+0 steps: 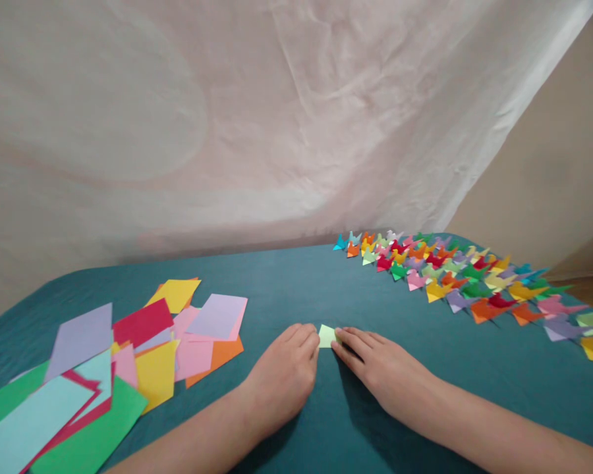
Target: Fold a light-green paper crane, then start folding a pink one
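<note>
— What lies at nine o'clock?
— Loose coloured sheets [128, 355] on the worktop [296, 283]
— And the hands?
— The left hand [281, 378] curls its fingers onto the pale green paper [327, 336] at centre; whether they pinch it, I cannot tell. The right hand [375, 372] has fingers flat, tips pressing it. Then folded figures [464, 276] spread towards two o'clock

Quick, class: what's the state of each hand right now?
Left hand: curled, pinching the light green paper.
Right hand: fingers pinching the same paper's other edge.

Home craft corner, teal-covered table [296, 276], draped sheet [227, 131] backdrop, coloured paper squares [128, 355], folded figures [464, 276]
</note>
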A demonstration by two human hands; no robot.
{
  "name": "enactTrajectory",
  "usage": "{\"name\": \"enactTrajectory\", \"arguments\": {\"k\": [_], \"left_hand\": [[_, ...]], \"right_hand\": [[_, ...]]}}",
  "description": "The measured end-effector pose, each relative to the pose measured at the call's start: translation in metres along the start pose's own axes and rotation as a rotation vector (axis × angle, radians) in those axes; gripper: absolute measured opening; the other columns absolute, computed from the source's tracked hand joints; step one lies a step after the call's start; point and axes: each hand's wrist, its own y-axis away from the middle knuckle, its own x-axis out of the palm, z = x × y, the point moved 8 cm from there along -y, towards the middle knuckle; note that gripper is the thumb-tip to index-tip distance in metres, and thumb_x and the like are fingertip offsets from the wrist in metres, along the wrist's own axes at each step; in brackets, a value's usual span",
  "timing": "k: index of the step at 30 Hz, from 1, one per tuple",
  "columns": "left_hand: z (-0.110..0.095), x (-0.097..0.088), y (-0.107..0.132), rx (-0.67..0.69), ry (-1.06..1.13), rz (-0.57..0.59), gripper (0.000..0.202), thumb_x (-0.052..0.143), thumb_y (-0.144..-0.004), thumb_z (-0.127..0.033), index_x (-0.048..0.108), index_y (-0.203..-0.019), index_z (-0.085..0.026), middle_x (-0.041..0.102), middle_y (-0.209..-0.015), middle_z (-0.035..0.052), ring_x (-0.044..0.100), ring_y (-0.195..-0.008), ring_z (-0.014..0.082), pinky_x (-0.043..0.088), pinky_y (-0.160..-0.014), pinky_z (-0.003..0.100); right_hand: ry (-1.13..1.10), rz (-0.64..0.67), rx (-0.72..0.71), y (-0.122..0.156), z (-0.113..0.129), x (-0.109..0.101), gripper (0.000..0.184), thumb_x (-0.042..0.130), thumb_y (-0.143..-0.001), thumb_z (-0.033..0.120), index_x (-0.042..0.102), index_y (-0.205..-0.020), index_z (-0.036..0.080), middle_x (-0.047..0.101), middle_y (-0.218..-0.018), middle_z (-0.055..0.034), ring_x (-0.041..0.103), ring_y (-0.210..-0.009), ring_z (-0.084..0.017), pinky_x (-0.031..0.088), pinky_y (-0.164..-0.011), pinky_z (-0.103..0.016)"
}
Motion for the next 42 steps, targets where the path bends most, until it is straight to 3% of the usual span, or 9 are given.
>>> {"name": "enactTrajectory", "arguments": {"k": [13, 25, 33, 42], "left_hand": [[-0.001, 0.0, 0.0, 0.009, 0.03, 0.004, 0.023, 0.041, -0.09, -0.011, 0.062, -0.095, -0.004, 0.057, -0.092, 0.0131, 0.05, -0.096, 0.0259, 0.046, -0.088, 0.041], [0.019, 0.008, 0.006, -0.113, 0.3, -0.032, 0.021, 0.041, -0.09, -0.011, 0.062, -0.086, -0.012, 0.055, -0.086, 0.0075, 0.05, -0.089, 0.0215, 0.044, -0.08, 0.037], [0.024, 0.009, 0.006, -0.149, 0.364, -0.058, 0.023, 0.039, -0.089, -0.01, 0.061, -0.086, -0.014, 0.055, -0.086, 0.0075, 0.05, -0.091, 0.022, 0.043, -0.081, 0.038], [0.027, 0.008, 0.006, -0.171, 0.412, -0.056, 0.021, 0.04, -0.082, -0.004, 0.057, -0.089, -0.015, 0.056, -0.095, 0.0075, 0.049, -0.095, 0.0219, 0.043, -0.084, 0.037]], "right_hand": [[-0.121, 0.026, 0.013, -0.003, -0.011, 0.0, 0.03, 0.051, -0.082, 0.004, 0.062, -0.109, 0.01, 0.06, -0.115, -0.0151, 0.057, -0.104, -0.026, 0.051, -0.083, -0.039], [-0.189, -0.096, 0.09, -0.001, -0.016, 0.002, 0.026, 0.052, -0.082, 0.007, 0.066, -0.104, 0.013, 0.063, -0.11, -0.012, 0.058, -0.098, -0.024, 0.05, -0.082, -0.038], [-0.348, -0.182, 0.178, 0.001, -0.024, -0.007, 0.029, 0.05, -0.078, 0.003, 0.067, -0.096, 0.017, 0.065, -0.105, -0.0073, 0.058, -0.095, -0.021, 0.046, -0.084, -0.036], [-0.464, -0.199, 0.289, -0.004, -0.036, -0.001, 0.023, 0.054, -0.085, 0.018, 0.059, -0.108, 0.019, 0.064, -0.101, -0.0064, 0.056, -0.092, -0.021, 0.044, -0.08, -0.037]]}}
